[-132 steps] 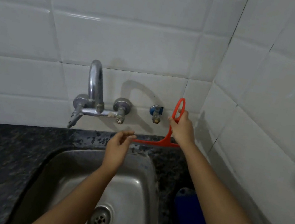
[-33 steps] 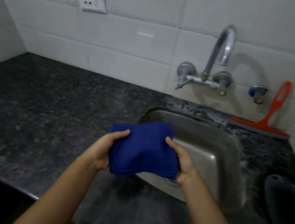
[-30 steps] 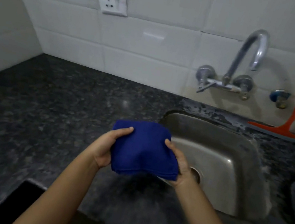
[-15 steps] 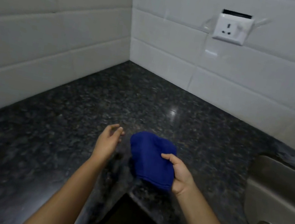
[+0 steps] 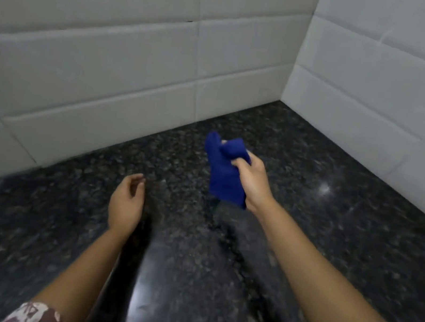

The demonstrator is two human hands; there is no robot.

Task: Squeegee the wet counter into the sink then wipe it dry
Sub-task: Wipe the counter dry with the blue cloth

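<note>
The left hand (image 5: 125,204) has let go, fingers loosely spread; the right hand (image 5: 251,182) alone bunches the cloth (image 5: 224,177) near the counter's (image 5: 335,223) back corner: drying begins.

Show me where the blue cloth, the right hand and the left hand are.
blue cloth (image 5: 223,182): head view, hanging lower part.
right hand (image 5: 253,181): head view, back of hand.
left hand (image 5: 125,205): head view, open palm.
</note>
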